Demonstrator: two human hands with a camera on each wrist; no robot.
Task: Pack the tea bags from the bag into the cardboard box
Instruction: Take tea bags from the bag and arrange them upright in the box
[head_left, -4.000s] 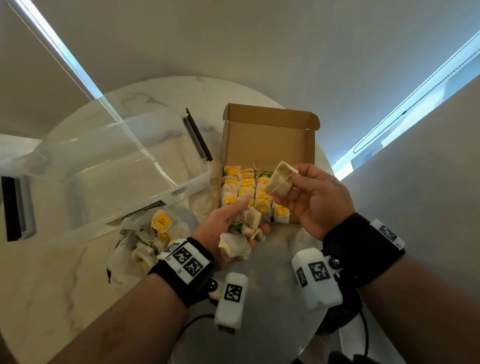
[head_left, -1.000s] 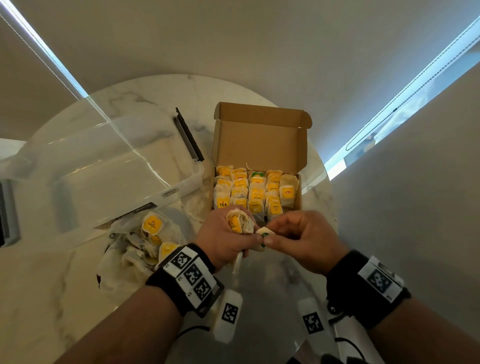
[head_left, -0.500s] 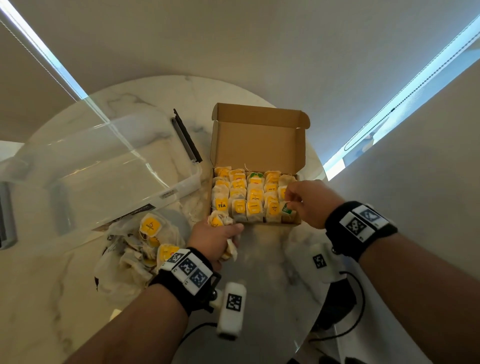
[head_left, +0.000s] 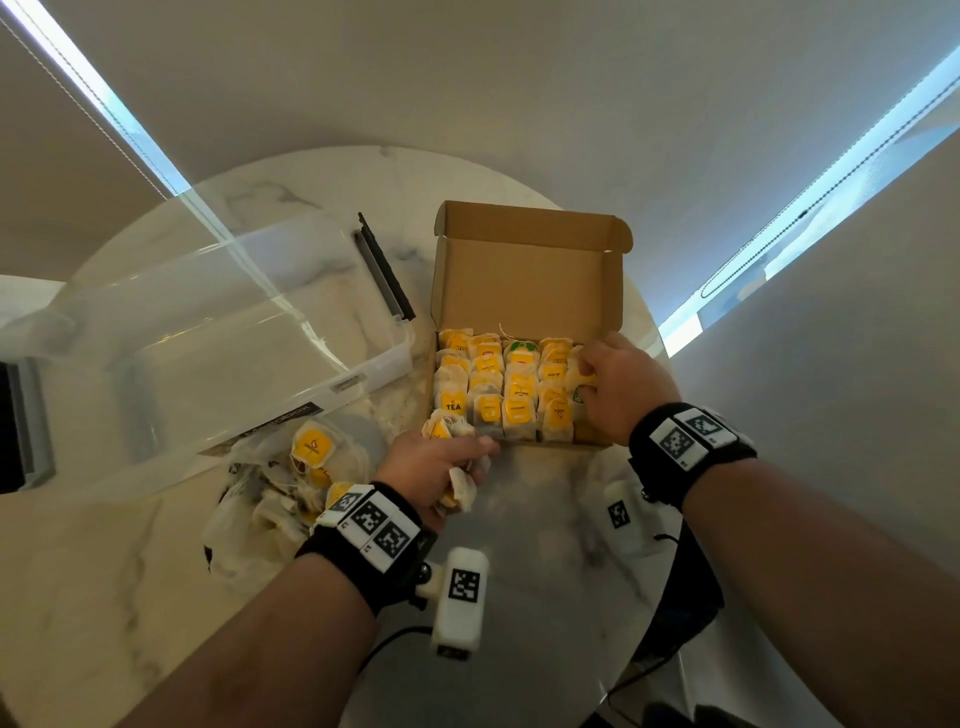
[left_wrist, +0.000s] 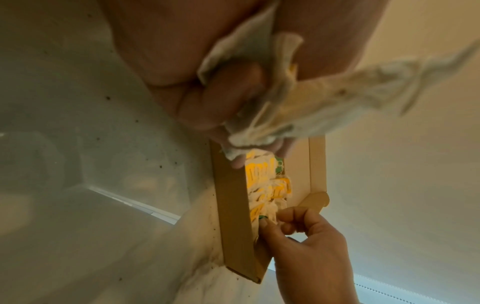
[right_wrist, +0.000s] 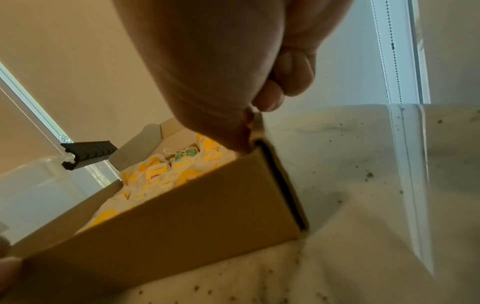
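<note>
The open cardboard box (head_left: 527, 270) stands on the marble table, its floor packed with rows of yellow-tagged tea bags (head_left: 498, 387). My right hand (head_left: 615, 389) reaches into the box's right column, fingers curled, thumb and fingers pinching a green-tagged tea bag (head_left: 577, 397) there. The left wrist view shows that right hand (left_wrist: 285, 224) at the box (left_wrist: 231, 216) edge. My left hand (head_left: 439, 462) hovers at the box's front-left corner and grips a bunch of tea bags (head_left: 451, 430); that bunch (left_wrist: 311, 102) sticks out of the left fist. The plastic bag (head_left: 280, 493) of loose tea bags lies left of my left wrist.
A large clear plastic bin (head_left: 208, 338) with a black latch (head_left: 385, 275) lies tilted left of the box. The round table's edge (head_left: 655, 332) runs close behind my right hand. A black cable and pouch (head_left: 691, 587) hang off the table's right side.
My right hand took one tea bag from the bunch and carried it into the box's right column, then slid a little farther back. The left hand lowered beside the front-left corner, still gripping its bunch.
</note>
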